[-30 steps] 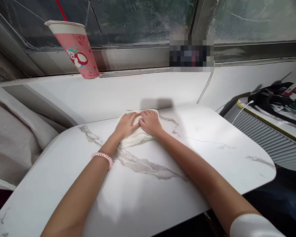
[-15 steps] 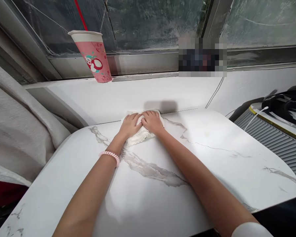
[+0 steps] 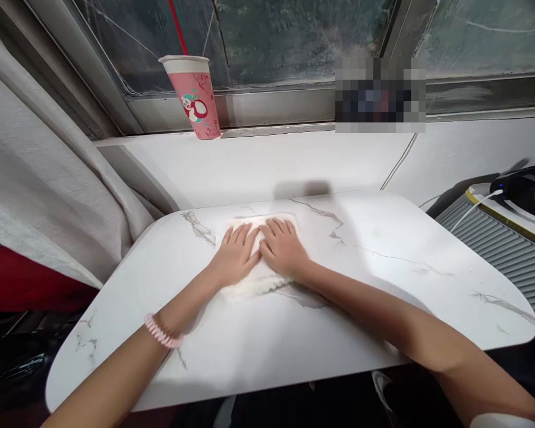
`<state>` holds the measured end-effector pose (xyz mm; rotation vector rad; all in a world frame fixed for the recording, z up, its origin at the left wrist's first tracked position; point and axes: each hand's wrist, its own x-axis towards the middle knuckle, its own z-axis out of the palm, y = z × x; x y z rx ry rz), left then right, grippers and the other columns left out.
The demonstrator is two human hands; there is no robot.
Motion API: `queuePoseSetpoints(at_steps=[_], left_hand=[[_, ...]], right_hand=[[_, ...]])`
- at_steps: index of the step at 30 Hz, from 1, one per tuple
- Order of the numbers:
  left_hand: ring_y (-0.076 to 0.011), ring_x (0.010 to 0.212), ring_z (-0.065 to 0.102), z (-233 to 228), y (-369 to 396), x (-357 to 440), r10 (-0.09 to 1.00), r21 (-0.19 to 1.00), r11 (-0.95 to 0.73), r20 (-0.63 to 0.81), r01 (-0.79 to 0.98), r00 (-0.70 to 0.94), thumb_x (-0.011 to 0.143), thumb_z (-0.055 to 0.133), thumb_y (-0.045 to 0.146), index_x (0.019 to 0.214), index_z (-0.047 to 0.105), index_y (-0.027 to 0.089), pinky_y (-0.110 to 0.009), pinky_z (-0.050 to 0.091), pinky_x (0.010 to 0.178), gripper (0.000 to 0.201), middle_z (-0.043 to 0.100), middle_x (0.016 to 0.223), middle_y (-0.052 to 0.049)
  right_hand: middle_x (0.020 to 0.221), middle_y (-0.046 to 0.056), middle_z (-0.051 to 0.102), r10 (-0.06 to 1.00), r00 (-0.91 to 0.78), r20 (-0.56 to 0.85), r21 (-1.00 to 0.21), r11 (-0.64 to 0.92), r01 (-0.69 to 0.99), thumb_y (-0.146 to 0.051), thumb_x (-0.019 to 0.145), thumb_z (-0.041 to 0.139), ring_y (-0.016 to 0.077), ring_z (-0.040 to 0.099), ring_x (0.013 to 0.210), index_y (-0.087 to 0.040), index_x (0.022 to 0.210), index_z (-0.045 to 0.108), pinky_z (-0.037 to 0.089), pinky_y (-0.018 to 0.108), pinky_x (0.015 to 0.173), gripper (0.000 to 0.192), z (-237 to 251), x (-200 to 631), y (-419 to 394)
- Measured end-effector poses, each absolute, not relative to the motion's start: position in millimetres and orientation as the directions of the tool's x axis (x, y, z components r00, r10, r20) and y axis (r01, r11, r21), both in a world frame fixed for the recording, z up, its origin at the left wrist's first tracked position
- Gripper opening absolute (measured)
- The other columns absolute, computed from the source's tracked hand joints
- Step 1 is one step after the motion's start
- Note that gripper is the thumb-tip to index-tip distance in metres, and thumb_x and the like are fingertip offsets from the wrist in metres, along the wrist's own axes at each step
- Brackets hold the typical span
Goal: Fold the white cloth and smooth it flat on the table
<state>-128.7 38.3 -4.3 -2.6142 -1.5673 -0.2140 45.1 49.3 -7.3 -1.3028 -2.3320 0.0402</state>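
Both hands lie flat, side by side, on a white cloth spread on the marbled white bench. The left hand and right hand touch at the thumbs, fingers stretched out and pointing toward the window. A pink coiled band circles the left wrist. On the sill stands a pink paper cup. A pale curtain hangs at the left.
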Motion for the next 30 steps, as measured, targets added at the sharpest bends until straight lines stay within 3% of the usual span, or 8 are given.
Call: queuePoseSetpoints(at_steps=[4,8,13,17,20,24,27,30], left_hand=[[-0.0357,0.143,0.037,-10,-34,-117,0.795,-0.089,-0.545,0.263,0.834,0.547,0.102,0.027,0.045,0.146,0.040,0.004,-0.057,0.028,0.117,0.061,0.044,0.151,-0.024],[-0.0353,0.143,0.037,-9,-88,-115,0.762,-0.104,-0.537,0.365,0.837,0.535,0.102,0.032,0.039,0.150,0.033,0.006,-0.057,0.032,0.116,0.058,0.045,0.150,-0.024],[-0.0302,0.144,0.039,2,-105,-140,0.781,0.011,-0.583,0.285,0.813,0.556,0.098,0.044,0.051,0.159,0.013,0.020,-0.053,0.037,0.116,0.074,0.042,0.155,-0.014],[-0.0298,0.144,0.038,5,-103,-182,0.828,0.129,-0.556,0.179,0.821,0.532,0.094,0.051,0.055,0.159,0.007,0.034,-0.052,0.042,0.113,0.081,0.037,0.159,-0.006],[-0.0300,0.142,0.042,5,-92,-219,0.871,0.223,-0.489,0.071,0.843,0.486,0.096,0.047,0.050,0.158,0.013,0.041,-0.048,0.049,0.105,0.071,0.036,0.159,-0.001],[-0.0291,0.142,0.043,6,-49,-253,0.903,0.269,-0.406,-0.029,0.873,0.429,0.098,0.041,0.047,0.157,0.020,0.039,-0.043,0.051,0.103,0.063,0.038,0.158,0.001],[-0.0257,0.143,0.041,8,1,-253,0.935,0.255,-0.335,-0.030,0.907,0.353,0.098,0.032,0.043,0.154,0.033,0.031,-0.043,0.039,0.114,0.057,0.044,0.155,0.000],[-0.0252,0.134,0.050,9,51,-242,0.964,0.243,-0.263,0.032,0.934,0.263,0.098,0.024,0.036,0.139,0.049,0.021,-0.047,0.035,0.115,0.050,0.055,0.145,-0.006]], right_hand=[[0.149,0.022,0.046,0.791,-0.498,0.357,-0.197,0.584,0.787,-0.028,0.099,0.036,0.0346,0.036,0.140,-0.004,0.142,0.050,0.021,0.057,0.118,0.051,-10,61,-19],[0.153,0.024,0.040,0.748,-0.590,0.305,-0.224,0.658,0.719,-0.032,0.100,0.036,0.0366,0.030,0.145,-0.004,0.146,0.045,0.017,0.061,0.120,0.055,-6,68,-65],[0.158,0.028,0.027,0.690,-0.710,0.142,-0.349,0.706,0.616,-0.039,0.102,0.036,0.0394,0.019,0.150,-0.003,0.154,0.030,0.024,0.063,0.118,0.064,9,68,-80],[0.155,0.028,0.035,0.660,-0.745,0.096,-0.393,0.713,0.581,-0.038,0.098,0.043,0.0395,0.027,0.147,-0.007,0.152,0.037,0.030,0.060,0.116,0.062,22,54,-77],[0.148,0.029,0.044,0.691,-0.716,0.095,-0.374,0.692,0.618,-0.032,0.094,0.047,0.0435,0.035,0.142,-0.008,0.144,0.049,0.028,0.069,0.113,0.055,29,25,-68],[0.146,0.032,0.044,0.760,-0.649,0.046,-0.368,0.617,0.696,-0.034,0.092,0.048,0.0486,0.036,0.139,-0.008,0.143,0.046,0.024,0.078,0.105,0.058,27,-25,-38],[0.153,0.029,0.036,0.792,-0.599,0.123,-0.335,0.601,0.726,-0.036,0.095,0.043,0.0458,0.029,0.144,-0.009,0.145,0.043,0.018,0.075,0.110,0.057,15,-54,2],[0.147,0.023,0.046,0.787,-0.563,0.252,-0.299,0.617,0.728,-0.035,0.097,0.039,0.0375,0.035,0.141,-0.012,0.143,0.045,0.016,0.065,0.117,0.051,3,-72,51]])
